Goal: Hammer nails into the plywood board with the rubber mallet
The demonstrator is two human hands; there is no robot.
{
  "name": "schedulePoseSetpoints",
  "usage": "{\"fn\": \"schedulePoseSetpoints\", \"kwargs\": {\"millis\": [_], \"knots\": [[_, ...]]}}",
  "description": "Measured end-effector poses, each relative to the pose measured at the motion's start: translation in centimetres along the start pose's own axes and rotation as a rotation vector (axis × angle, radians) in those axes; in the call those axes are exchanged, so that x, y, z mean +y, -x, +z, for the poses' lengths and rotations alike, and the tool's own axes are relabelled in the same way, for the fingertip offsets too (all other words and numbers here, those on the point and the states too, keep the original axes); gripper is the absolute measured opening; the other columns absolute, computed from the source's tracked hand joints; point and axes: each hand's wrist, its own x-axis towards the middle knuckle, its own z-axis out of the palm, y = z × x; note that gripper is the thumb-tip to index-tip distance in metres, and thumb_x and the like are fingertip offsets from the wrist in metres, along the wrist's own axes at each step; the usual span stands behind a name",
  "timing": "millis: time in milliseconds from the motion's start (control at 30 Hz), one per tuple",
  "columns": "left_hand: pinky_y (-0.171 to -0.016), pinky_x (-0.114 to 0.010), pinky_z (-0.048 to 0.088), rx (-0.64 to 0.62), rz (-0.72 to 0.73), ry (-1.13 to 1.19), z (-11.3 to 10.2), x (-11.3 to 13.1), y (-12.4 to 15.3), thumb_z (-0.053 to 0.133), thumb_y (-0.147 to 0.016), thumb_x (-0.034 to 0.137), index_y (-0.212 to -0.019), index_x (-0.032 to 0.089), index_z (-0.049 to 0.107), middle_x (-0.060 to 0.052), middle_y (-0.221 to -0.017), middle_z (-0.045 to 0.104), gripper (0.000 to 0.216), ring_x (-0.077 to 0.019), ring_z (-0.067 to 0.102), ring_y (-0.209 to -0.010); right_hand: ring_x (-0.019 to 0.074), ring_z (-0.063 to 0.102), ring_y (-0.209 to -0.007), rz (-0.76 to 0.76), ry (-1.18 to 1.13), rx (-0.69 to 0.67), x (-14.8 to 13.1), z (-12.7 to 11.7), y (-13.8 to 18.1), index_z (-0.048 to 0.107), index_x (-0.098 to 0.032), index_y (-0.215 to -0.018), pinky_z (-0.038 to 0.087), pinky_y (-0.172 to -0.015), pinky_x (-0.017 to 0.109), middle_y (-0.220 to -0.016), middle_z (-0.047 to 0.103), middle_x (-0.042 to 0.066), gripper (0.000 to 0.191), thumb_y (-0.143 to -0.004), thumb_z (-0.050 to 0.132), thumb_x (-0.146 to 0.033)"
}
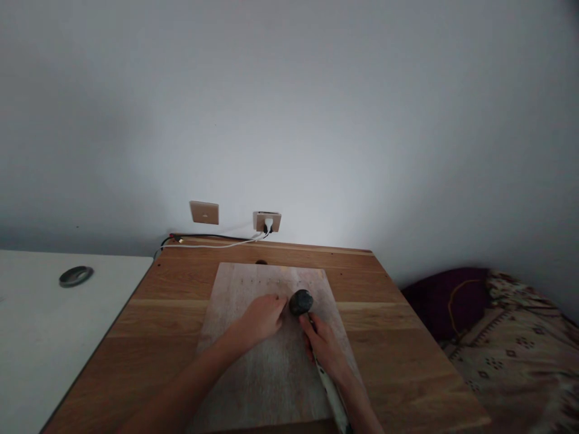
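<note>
A pale wooden board [271,374] lies on a brown wooden table [384,337]. My right hand [325,346] is closed round the handle of a hammer [301,301], whose dark head rests on the board near its far half. The white handle runs back under my wrist. My left hand [262,316] rests on the board just left of the hammer head, fingers curled and pinched together at the tips. What they pinch is too small to make out. A faint row of small marks shows along the board's far edge.
A white table [40,337] stands at the left with a dark ring-shaped object [76,276] on it. Wall sockets [268,221] with plugged-in cables sit behind the wooden table. A patterned bed cover and dark cushion [443,301] lie at the right.
</note>
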Motion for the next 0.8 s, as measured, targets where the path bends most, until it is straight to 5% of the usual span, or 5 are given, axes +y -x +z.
{"fn": "schedulePoseSetpoints", "kwargs": {"millis": [133, 467, 667, 800], "knots": [[-0.09, -0.039, 0.054, 0.047, -0.055, -0.03, -0.4, 0.1, -0.3, 0.05, -0.092, 0.012, -0.118, 0.013, 0.062, -0.016, -0.112, 0.072, 0.029, -0.0297, 0.07, -0.105, 0.0106, 0.043, -0.034, -0.008, -0.023, 0.013, 0.4, -0.2, 0.5, 0.051, -0.024, -0.082, 0.031, -0.034, 0.022, -0.048, 0.044, -0.009, 0.055, -0.089, 0.042, -0.078], [-0.088, -0.042, 0.052, 0.182, 0.099, -0.016, 1.5, -0.1, -0.6, 0.049, -0.088, 0.001, -0.092, 0.017, 0.067, -0.013, -0.096, 0.071, 0.024, -0.0306, 0.069, -0.095, 0.0106, 0.041, -0.034, 0.02, -0.089, 0.058, 0.8, 0.4, 0.5, 0.049, -0.025, -0.082, 0.031, -0.033, 0.023, -0.049, 0.044, -0.009, 0.06, -0.085, 0.042, -0.084], [-0.092, -0.036, 0.05, 0.352, 0.018, 0.104, -1.7, -5.3, -1.9, 0.058, -0.087, 0.01, -0.095, 0.02, 0.069, -0.008, -0.1, 0.072, 0.017, -0.024, 0.067, -0.097, 0.0114, 0.041, -0.035, 0.013, -0.107, 0.056, 0.6, 0.3, 0.6, 0.049, -0.025, -0.08, 0.031, -0.033, 0.024, -0.049, 0.045, -0.007, 0.06, -0.084, 0.043, -0.085], [-0.096, -0.035, 0.052, 0.433, -0.024, 0.306, -1.0, -8.6, -1.9, 0.059, -0.088, 0.012, -0.102, 0.02, 0.072, -0.007, -0.105, 0.075, 0.022, -0.0221, 0.069, -0.1, 0.0112, 0.041, -0.034, 0.014, -0.117, 0.05, 0.5, 0.3, 0.6, 0.049, -0.025, -0.081, 0.031, -0.033, 0.024, -0.049, 0.045, -0.008, 0.06, -0.085, 0.042, -0.084]]}}
